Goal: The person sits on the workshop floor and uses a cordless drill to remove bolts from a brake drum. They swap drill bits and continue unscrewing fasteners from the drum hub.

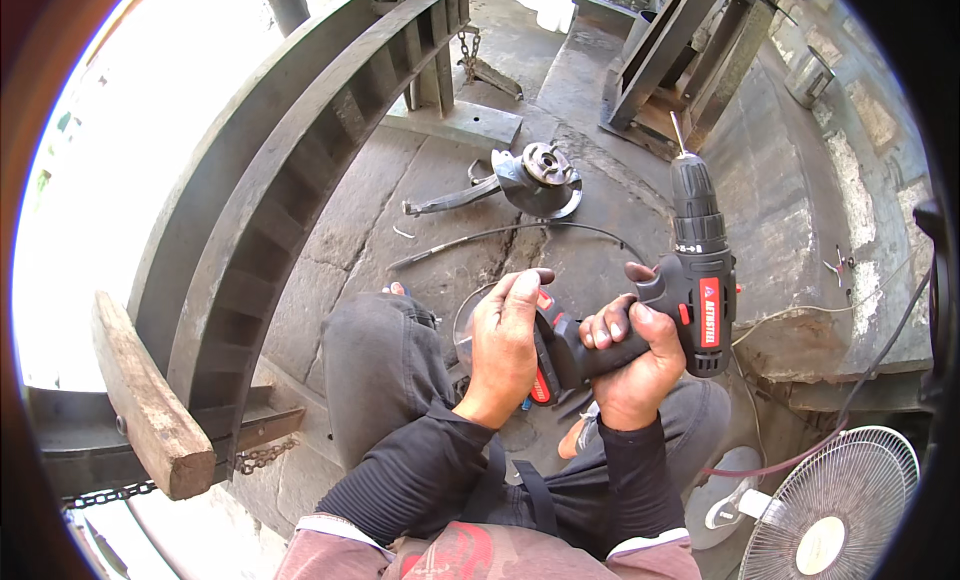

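A black and red cordless drill (694, 230) lies across my lap area, its chuck pointing away from me and a thin drill bit (678, 132) standing out of it. Wrapped around the drill's handle is my right hand (638, 365), closed. At the handle's base sits the black and red battery pack (545, 368). My left hand (505, 340) is closed against the pack's left side, with its thumb up along it; part of the fingers is hidden. Beyond my hands, on the ground, rests a car wheel hub with knuckle arm and dust shield (540, 180).
A thin dark cable (510, 230) lies between me and the hub. Heavy steel beams (260, 200) rise at the left, with a wooden block (150, 400) beside them. A pedestal fan (830, 515) stands at the lower right, near a trailing cord (870, 370). Another steel frame (665, 65) stands far right.
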Demonstrator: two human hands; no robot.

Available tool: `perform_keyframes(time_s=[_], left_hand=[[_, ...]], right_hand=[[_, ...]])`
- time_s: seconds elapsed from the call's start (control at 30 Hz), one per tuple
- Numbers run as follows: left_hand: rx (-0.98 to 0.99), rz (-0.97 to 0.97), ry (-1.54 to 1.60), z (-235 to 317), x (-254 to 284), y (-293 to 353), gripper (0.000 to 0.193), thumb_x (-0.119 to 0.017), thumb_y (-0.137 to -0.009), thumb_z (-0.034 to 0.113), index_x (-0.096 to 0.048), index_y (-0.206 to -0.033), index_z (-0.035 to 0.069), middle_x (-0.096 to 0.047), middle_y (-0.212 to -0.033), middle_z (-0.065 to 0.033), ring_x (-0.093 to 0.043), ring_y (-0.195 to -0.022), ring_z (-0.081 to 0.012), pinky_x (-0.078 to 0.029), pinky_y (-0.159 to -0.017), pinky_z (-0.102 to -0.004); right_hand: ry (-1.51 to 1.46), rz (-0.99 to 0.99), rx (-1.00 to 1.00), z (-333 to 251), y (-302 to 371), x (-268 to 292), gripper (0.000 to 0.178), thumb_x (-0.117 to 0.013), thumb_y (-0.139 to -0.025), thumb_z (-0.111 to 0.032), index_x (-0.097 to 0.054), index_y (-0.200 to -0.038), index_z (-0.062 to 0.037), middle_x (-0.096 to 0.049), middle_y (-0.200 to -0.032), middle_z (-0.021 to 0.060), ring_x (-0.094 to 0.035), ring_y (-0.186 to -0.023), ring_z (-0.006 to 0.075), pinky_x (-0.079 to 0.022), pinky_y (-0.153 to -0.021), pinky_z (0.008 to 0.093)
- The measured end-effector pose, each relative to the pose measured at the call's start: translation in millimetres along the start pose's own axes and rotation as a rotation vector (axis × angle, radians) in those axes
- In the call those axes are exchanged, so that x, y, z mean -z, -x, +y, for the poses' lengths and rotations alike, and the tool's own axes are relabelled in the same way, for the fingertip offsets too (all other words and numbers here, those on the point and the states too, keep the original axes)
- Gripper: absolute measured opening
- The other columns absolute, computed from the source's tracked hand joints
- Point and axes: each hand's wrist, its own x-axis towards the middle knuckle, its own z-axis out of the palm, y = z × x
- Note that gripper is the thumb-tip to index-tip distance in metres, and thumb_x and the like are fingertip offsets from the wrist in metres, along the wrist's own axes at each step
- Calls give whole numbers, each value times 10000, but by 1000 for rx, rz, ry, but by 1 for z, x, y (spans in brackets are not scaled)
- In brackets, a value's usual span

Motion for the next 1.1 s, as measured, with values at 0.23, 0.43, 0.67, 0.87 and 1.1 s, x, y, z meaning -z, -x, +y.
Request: perform_keyframes(time_s=[0.23, 0.43, 0.67, 0.87, 1.1], left_hand=[[-35, -9, -65, -11, -4, 2, 448, -516, -1133, 335, -677, -1299, -48, -709, -1238, -126, -616, -1177, -201, -432, -1073, -328], [144, -20, 89, -26, 4, -2, 474, -548, -1092, 333, -657, -1363, -40, -697, -1271, -139, -613, -1214, -215, -411, -1111, -323], [147, 1, -30, -22, 17, -8, 392, -639, -1062, 192, -630, -1382, -35, -697, -1243, -119, -637, -1145, -176, -487, -1031, -307], [-14, 27, -35, 26, 48, -17, 417, -605, -1089, 189, -581, -1447, -24, -698, -1268, -120, -679, -1102, -183, -557, -956, -331], [-72, -347, 370, 69, 53, -15, 632, -648, -1086, 358, -476, -1558, -25, -600, -1495, -178, -621, -1335, -278, -508, -1102, -466]], right_hand=[[9, -71, -20, -8, -5, 8, 579, -678, -862, -151, -531, -1406, -19, -549, -755, 45, -550, -654, 195, -481, -710, 391], [31, -146, -91, -6, -6, 17, 533, -667, -799, -27, -577, -1324, -54, -623, -867, 89, -570, -697, 212, -491, -754, 394], [90, -133, -116, -4, -10, 16, 576, -664, -818, -37, -505, -1369, 16, -584, -811, 80, -558, -674, 208, -497, -731, 405], [312, -184, -165, -2, -12, 22, 478, -690, -792, -21, -578, -1253, 40, -631, -847, 80, -631, -687, 205, -541, -706, 357], [395, -428, -253, 20, 10, 15, 375, -717, -800, 3, -652, -1170, -3, -692, -919, 94, -675, -721, 193, -555, -670, 312]])
